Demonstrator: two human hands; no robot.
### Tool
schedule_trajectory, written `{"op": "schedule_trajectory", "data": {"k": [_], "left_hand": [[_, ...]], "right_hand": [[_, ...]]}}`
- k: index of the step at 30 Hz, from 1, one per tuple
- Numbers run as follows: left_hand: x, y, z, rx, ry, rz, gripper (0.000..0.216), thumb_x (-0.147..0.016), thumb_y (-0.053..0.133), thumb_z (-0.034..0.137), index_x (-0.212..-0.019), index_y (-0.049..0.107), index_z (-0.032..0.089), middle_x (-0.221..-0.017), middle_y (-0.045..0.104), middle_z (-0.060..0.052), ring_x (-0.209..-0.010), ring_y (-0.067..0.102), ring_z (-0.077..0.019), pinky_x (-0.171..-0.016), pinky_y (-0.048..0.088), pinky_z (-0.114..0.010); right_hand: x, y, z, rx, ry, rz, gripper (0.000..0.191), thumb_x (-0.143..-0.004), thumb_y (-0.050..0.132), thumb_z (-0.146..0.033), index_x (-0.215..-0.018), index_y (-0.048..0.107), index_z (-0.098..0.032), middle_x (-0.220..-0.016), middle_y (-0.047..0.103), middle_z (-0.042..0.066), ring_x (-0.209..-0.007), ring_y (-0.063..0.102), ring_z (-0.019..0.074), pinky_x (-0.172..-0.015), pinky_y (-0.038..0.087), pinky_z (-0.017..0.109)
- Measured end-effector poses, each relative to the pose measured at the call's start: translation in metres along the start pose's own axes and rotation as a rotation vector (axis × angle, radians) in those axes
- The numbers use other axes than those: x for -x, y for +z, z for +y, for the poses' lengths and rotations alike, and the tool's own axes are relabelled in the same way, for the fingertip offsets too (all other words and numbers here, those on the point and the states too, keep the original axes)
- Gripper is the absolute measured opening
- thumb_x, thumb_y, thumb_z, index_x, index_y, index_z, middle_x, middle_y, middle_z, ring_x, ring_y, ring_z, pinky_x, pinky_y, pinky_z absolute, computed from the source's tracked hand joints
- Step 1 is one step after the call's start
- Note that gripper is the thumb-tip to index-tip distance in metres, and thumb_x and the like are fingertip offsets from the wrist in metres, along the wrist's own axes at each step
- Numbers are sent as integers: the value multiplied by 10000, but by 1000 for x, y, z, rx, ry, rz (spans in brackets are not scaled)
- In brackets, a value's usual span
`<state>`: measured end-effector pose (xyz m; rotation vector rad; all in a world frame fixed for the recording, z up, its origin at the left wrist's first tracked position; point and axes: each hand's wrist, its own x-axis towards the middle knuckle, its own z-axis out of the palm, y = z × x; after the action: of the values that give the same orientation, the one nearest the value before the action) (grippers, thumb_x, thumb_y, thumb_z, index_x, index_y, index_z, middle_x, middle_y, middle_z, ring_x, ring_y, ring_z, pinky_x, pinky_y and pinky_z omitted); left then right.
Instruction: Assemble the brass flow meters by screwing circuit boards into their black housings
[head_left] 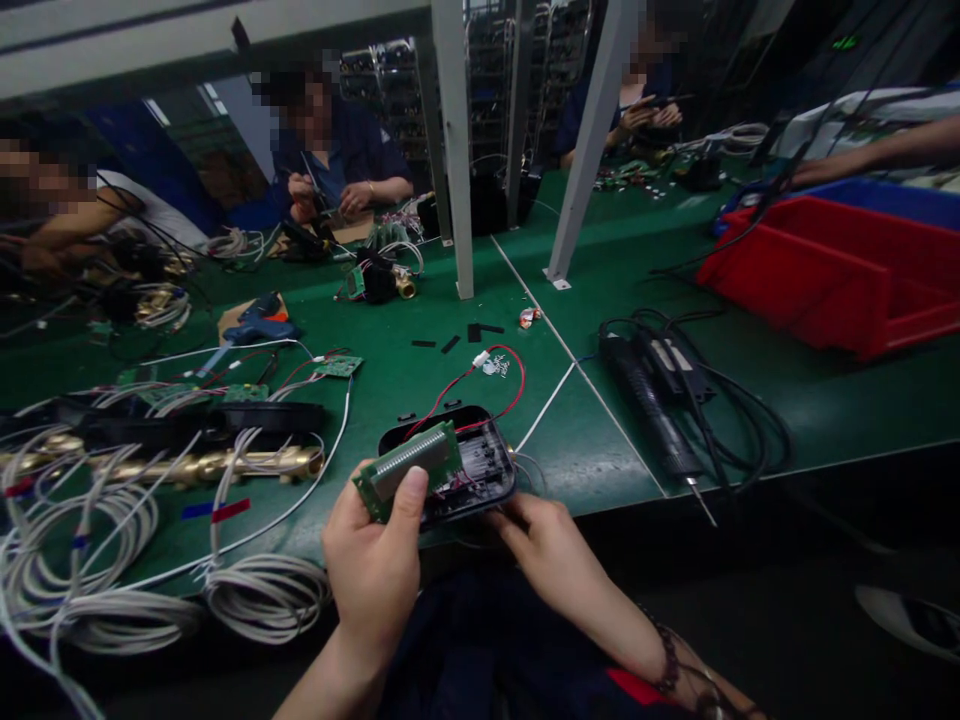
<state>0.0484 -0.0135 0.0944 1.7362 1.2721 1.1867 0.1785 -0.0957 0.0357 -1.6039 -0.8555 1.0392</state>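
Observation:
My left hand (379, 565) pinches a green circuit board (435, 440) with a grey display, its thumb pressed on the front edge. The board is tilted over the left part of an open black plastic housing (491, 455), where thin wires show. My right hand (551, 545) is closed at the housing's near right corner, its fingertips hidden beneath. From the housing a red and black wire pair (521, 380) loops out to a white connector (481, 358) on the green table. A white cable (546, 410) runs off behind the housing's right side.
An electric screwdriver (649, 410) with coiled black cord lies right, before a red bin (810, 270). On the left are brass pipe fittings (262, 462), coiled white cables (266, 597) and a blue glue gun (262, 322). Metal posts (459, 180) stand ahead; co-workers sit beyond.

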Motion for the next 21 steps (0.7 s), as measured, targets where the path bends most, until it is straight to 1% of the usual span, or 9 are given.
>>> {"op": "schedule_trajectory", "data": {"k": [2, 5, 7, 10, 12, 13, 17, 19, 21], "left_hand": [[1, 2, -2, 115, -71, 8, 340, -745, 692, 492, -803, 687, 157, -719, 669, -24, -660, 609, -158, -639, 494, -243], [-4, 4, -4, 344, -196, 3, 450, -693, 731, 523, -923, 686, 139, -816, 692, -60, -752, 642, -199, -749, 526, -312], [-9, 6, 0, 466, -269, -12, 495, -649, 768, 520, -950, 680, 137, -859, 698, -71, -817, 652, -218, -801, 528, -338], [-16, 8, 8, 543, -325, -8, 500, -623, 794, 500, -952, 677, 142, -898, 703, -70, -906, 648, -229, -866, 517, -350], [-17, 9, 12, 546, -323, -10, 505, -620, 800, 490, -970, 673, 148, -908, 704, -65, -912, 648, -226, -867, 521, -350], [-16, 10, 14, 546, -319, -22, 510, -621, 800, 488, -979, 672, 149, -910, 704, -65, -908, 648, -227, -857, 526, -351], [-15, 15, 17, 539, -320, -97, 467, -640, 784, 491, -922, 687, 132, -873, 704, -72, -849, 653, -216, -795, 539, -321], [-20, 16, 20, 581, -340, -76, 466, -602, 807, 487, -883, 690, 134, -847, 704, -64, -823, 652, -203, -767, 542, -301], [-30, 17, 24, 636, -375, -17, 500, -521, 849, 473, -860, 685, 143, -837, 702, -51, -789, 650, -192, -729, 549, -293]], "right_hand": [[-6, 3, 2, -27, 26, -20, 196, -761, 534, -284, -660, 645, -158, -678, 683, 70, -676, 624, 216, -619, 480, 303], [-15, 10, 4, -113, 36, -80, 281, -802, 504, -368, -730, 645, -136, -650, 675, 62, -590, 613, 193, -564, 495, 290], [-14, 9, 3, -127, 13, -97, 322, -819, 491, -407, -773, 650, -130, -709, 685, 70, -644, 625, 203, -610, 503, 303], [-3, -2, 0, 26, -69, -63, 281, -834, 494, -377, -750, 643, -154, -769, 680, 74, -743, 620, 223, -681, 478, 321], [3, -8, 0, 104, -96, -40, 258, -843, 482, -345, -712, 618, -169, -724, 662, 62, -704, 611, 211, -661, 462, 315], [4, -8, 0, 97, -94, -42, 267, -849, 468, -343, -692, 601, -173, -689, 649, 55, -667, 608, 199, -638, 460, 306], [-5, 3, 1, -44, -60, -117, 318, -849, 429, -426, -687, 549, -180, -631, 615, 30, -550, 590, 155, -518, 461, 254], [-11, 8, 2, -54, -53, -131, 357, -859, 384, -468, -720, 540, -178, -626, 600, 23, -481, 554, 137, -441, 429, 236], [-14, 8, 4, -30, -59, -115, 363, -870, 374, -463, -742, 550, -172, -625, 582, 20, -464, 527, 132, -423, 405, 235]]}}
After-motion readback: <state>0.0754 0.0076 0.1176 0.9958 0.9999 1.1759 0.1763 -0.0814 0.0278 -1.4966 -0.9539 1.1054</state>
